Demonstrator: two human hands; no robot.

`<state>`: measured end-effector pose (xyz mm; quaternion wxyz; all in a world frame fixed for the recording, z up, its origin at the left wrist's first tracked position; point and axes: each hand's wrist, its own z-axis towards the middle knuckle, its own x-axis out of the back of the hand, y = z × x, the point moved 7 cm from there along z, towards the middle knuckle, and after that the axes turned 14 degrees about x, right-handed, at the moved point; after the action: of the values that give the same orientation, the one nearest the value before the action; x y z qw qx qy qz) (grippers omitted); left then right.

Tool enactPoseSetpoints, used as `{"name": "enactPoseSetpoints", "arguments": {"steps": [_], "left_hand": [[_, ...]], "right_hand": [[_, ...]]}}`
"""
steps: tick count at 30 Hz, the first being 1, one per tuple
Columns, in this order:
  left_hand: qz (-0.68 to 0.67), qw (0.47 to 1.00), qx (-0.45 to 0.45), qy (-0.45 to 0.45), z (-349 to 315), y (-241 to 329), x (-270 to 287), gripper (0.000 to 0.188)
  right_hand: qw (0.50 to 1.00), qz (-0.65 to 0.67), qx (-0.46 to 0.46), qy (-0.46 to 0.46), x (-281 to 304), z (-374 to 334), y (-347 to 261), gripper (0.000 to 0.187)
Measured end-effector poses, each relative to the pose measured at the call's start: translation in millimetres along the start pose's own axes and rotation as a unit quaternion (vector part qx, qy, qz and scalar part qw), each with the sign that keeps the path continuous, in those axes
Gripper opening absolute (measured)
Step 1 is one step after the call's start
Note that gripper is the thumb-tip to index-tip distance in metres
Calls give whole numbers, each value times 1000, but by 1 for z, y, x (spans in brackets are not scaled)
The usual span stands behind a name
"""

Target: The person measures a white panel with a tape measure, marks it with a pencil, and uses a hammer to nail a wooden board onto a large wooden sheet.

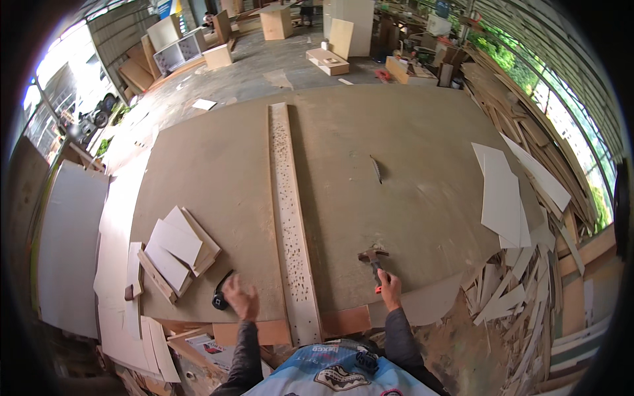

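Observation:
My right hand (391, 290) is closed round the handle of a hammer (375, 257), whose metal head rests on or just over the large brown worktable (218, 158). My left hand (242, 300) is empty, fingers apart and slightly blurred, beside a black tape measure (220, 297). Between my hands a long, narrow whitish board (289, 218) runs from my body toward the table's far edge. Small dark specks or holes cover it, and I cannot tell which. Farther off, right of the board, lies a slim dark object (376, 169) of unclear kind.
White panel offcuts (173, 254) are piled at the table's left. More white sheets (500, 195) overlap its right edge, above a heap of wood scraps (505, 294). Long planks (528, 119) lean along the right side. Wooden boxes (328, 61) stand on the floor beyond.

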<state>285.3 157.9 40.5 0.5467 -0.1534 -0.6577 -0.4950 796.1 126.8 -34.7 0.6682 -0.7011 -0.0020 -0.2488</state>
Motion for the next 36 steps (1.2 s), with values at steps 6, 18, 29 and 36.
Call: {"name": "enactPoseSetpoints", "arguments": {"steps": [6, 18, 29, 36], "left_hand": [[176, 971, 133, -87, 31, -91, 15, 88], [-387, 883, 111, -241, 2, 2, 18, 67], [-513, 685, 115, -504, -137, 219, -43, 44], [-466, 708, 64, -527, -179, 288, -119, 20]], "right_hand": [[964, -258, 45, 45, 25, -7, -18, 35], [898, -173, 396, -85, -81, -28, -191, 68], [917, 78, 315, -234, -79, -8, -187, 79], [909, -36, 321, -262, 28, 51, -132, 59]]}}
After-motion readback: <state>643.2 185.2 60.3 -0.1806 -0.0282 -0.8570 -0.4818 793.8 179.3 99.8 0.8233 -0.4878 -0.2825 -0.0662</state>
